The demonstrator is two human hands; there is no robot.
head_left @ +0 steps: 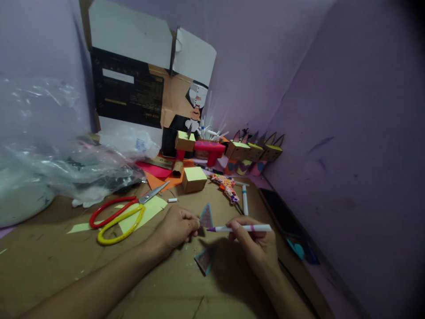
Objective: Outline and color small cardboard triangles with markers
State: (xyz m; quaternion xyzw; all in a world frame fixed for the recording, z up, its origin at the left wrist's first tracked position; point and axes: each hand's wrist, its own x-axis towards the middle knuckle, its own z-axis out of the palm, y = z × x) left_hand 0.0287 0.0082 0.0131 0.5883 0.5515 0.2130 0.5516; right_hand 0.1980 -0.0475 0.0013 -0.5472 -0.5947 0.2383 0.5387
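Between the fingertips of my left hand is a small cardboard triangle, upright, greyish purple with a blue edge. My right hand grips a white marker whose purple tip points left, close to the triangle's lower edge; whether it touches I cannot tell. A second cardboard triangle, with a blue rim, lies flat on the cardboard surface just below, partly in shadow. Behind my hands stands a small cardboard box with a pale yellow top.
Scissors with red and yellow handles lie at left on yellow paper. A glue gun, another marker and a white cap rest farther back. Eared cardboard boxes line the rear. Plastic bags fill the left; a wall bounds the right.
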